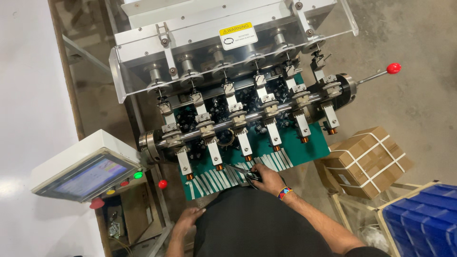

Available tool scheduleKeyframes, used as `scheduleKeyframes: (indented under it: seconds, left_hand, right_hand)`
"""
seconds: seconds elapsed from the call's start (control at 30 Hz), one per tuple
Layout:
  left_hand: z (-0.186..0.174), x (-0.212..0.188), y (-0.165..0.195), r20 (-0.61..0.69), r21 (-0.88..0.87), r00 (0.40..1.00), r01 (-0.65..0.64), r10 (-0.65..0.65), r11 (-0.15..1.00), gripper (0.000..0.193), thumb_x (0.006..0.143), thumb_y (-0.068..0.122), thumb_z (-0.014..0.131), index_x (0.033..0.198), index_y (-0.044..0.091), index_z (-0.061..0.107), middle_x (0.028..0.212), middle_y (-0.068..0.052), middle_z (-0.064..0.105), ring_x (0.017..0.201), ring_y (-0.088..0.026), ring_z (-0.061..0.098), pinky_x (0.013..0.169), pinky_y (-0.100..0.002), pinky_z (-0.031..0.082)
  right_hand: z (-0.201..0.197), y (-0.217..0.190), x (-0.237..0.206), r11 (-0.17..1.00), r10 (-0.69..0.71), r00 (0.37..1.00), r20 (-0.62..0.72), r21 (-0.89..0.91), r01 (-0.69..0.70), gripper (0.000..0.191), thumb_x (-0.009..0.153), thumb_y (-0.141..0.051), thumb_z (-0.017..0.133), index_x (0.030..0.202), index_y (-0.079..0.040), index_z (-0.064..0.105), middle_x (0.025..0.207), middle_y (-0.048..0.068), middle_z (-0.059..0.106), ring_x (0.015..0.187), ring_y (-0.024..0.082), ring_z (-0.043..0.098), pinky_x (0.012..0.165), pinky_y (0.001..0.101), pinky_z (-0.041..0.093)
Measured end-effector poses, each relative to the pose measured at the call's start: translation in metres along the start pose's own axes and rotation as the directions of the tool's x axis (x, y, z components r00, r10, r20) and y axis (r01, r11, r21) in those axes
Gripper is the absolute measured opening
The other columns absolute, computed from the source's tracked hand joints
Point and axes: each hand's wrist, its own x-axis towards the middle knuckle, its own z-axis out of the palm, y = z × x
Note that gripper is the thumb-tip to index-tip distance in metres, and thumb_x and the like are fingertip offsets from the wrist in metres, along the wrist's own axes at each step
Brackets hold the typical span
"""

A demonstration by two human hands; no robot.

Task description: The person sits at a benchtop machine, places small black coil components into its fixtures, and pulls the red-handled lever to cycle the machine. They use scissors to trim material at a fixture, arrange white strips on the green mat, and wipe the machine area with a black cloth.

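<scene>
Right hand [267, 178]: fingers clamped on scissors [243, 170], tips toward the copper coil [219, 167] on the winding machine's spindle [214, 153], above the green mat [304, 151]. Left hand [186, 220]: fingers loosely apart, resting low by the frame, out of the way.
</scene>
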Motion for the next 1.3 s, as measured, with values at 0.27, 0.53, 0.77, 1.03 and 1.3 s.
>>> scheduleKeyframes:
  seconds: [0.27, 0.53, 0.77, 1.03, 1.3]
  left_hand:
    - [0.036, -0.007, 0.002, -0.168, 0.149, 0.983, 0.094, -0.068, 0.984, 0.031, 0.097, 0.032, 0.065, 0.092, 0.003, 0.076, 0.084, -0.012, 0.070, 0.076, -0.024, 0.062, 0.072, -0.039, 0.050]
    - [0.056, 0.011, 0.062, 0.058, 0.425, 0.984, -0.177, 0.169, 0.888, 0.034, 0.092, 0.038, 0.068, 0.103, 0.008, 0.078, 0.101, -0.010, 0.077, 0.098, -0.023, 0.072, 0.090, -0.037, 0.055]
    - [0.115, -0.032, 0.214, 0.336, 0.455, 0.915, -0.365, 0.223, 0.812, 0.027, 0.095, 0.028, 0.065, 0.105, 0.007, 0.079, 0.103, -0.007, 0.080, 0.097, -0.015, 0.074, 0.088, -0.032, 0.057]
    - [0.207, -0.124, 0.466, 0.109, 0.303, 0.597, -0.782, 0.795, 0.545, 0.026, 0.099, 0.024, 0.059, 0.107, 0.005, 0.075, 0.099, -0.008, 0.075, 0.088, -0.019, 0.071, 0.076, -0.033, 0.056]
    - [0.290, -0.083, 0.605, -0.236, 0.629, 0.317, -0.671, 0.919, 0.392, 0.021, 0.094, 0.023, 0.066, 0.100, 0.007, 0.077, 0.097, -0.014, 0.072, 0.091, -0.037, 0.069, 0.079, -0.048, 0.054]
  right_hand:
    - [-0.034, 0.002, -0.002, 0.999, 0.028, 1.000, 0.011, 0.037, -0.029, 0.039, 0.078, -0.017, 0.080, 0.112, -0.009, 0.062, 0.103, 0.012, 0.071, 0.094, 0.030, 0.071, 0.081, 0.0410, 0.056]
    - [-0.124, 0.042, -0.003, 0.999, -0.029, 0.974, 0.224, 0.039, 0.020, 0.042, 0.074, -0.018, 0.083, 0.110, -0.010, 0.063, 0.099, 0.012, 0.072, 0.092, 0.029, 0.072, 0.080, 0.0402, 0.057]
    - [-0.295, 0.062, -0.006, 0.999, -0.022, 0.882, 0.471, 0.051, -0.003, 0.039, 0.078, -0.019, 0.081, 0.111, -0.011, 0.063, 0.083, 0.007, 0.071, 0.078, 0.020, 0.070, 0.070, 0.0350, 0.055]
    - [-0.557, 0.041, -0.008, 0.944, -0.319, 0.871, 0.373, 0.041, 0.328, 0.059, 0.072, -0.027, 0.078, 0.124, -0.008, 0.058, 0.110, 0.008, 0.069, 0.101, 0.023, 0.069, 0.086, 0.0374, 0.055]
    - [-0.642, 0.047, 0.084, 0.870, -0.133, 0.945, 0.298, -0.422, 0.255, 0.069, 0.067, -0.050, 0.085, 0.119, -0.010, 0.060, 0.106, 0.012, 0.069, 0.100, 0.029, 0.068, 0.083, 0.0418, 0.054]
